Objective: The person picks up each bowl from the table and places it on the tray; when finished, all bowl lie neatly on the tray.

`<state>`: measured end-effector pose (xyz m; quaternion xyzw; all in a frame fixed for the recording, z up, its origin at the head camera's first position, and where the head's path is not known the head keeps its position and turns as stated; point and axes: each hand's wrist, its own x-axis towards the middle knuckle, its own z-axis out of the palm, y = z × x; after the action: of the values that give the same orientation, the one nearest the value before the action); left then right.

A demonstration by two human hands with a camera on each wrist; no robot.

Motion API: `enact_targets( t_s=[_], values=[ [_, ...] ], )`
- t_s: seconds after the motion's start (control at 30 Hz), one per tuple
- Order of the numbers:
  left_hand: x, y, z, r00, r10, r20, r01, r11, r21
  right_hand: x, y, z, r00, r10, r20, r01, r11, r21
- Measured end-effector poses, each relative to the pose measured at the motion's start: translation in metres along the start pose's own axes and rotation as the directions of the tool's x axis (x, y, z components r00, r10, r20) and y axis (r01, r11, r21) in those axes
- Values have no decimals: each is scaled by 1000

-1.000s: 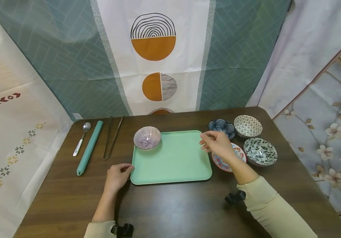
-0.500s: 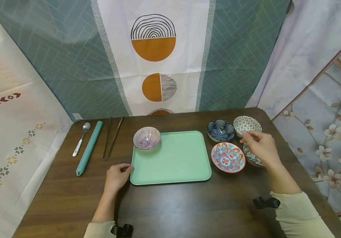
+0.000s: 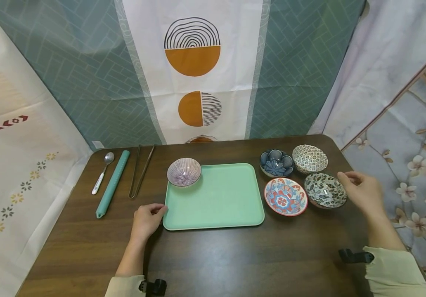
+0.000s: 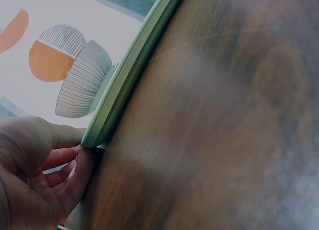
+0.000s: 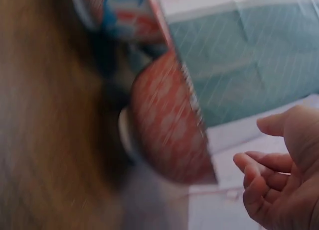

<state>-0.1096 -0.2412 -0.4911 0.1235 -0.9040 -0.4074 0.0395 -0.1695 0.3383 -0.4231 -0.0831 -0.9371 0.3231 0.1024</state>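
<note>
My left hand (image 3: pixel 148 220) pinches the left front corner of the light green tray (image 3: pixel 220 198); in the left wrist view the thumb lies on the tray's edge with fingers below. A purple-striped bowl (image 3: pixel 184 172) sits on the tray's back left corner. To the right of the black-and-white leaf-patterned bowl (image 3: pixel 325 190), my right hand (image 3: pixel 363 192) holds nothing. In the right wrist view that bowl's reddish outer wall (image 5: pixel 167 123) shows, with thumb and fingers parted beside it.
Around the leaf-patterned bowl stand a red-and-blue bowl (image 3: pixel 285 196), a dark blue petal-shaped bowl (image 3: pixel 275 163) and a checked bowl (image 3: pixel 310 158). At the left lie a spoon (image 3: pixel 103 173), a long teal case (image 3: pixel 112 185) and metal tongs (image 3: pixel 140 171).
My right hand has moved right, from over the tray's right edge, across the bowls, to the right side of the leaf-patterned bowl. My left hand and the tray have stayed in place.
</note>
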Motion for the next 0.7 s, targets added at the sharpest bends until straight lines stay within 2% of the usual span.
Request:
enact_targets(
  t_s=[0.1,0.2,0.27,0.33,0.43,0.53,0.7],
  values=[
    [0,-1,0,1000,-3,-4,3,1000,-7,0,14,0,1000,-15,14,16,999,-52],
    [0,-1,0,1000,-10,2,10,1000,-3,2,25,-2,991,-4,132,19,994,-111],
    [0,-1,0,1000,-14,10,14,1000,-1,3,32,-4,971,12,241,23,990,-140],
    [0,0,0,1000,-13,13,13,1000,3,4,37,-4,941,36,337,16,988,-150],
    [0,1,0,1000,-9,12,9,1000,2,5,42,-2,904,48,424,-9,996,-93],
    [0,1,0,1000,-2,8,2,1000,1,5,44,2,900,37,434,-33,999,-16],
    [1,1,0,1000,-10,13,10,1000,3,4,47,7,919,-3,394,-6,1000,21]
  ],
)
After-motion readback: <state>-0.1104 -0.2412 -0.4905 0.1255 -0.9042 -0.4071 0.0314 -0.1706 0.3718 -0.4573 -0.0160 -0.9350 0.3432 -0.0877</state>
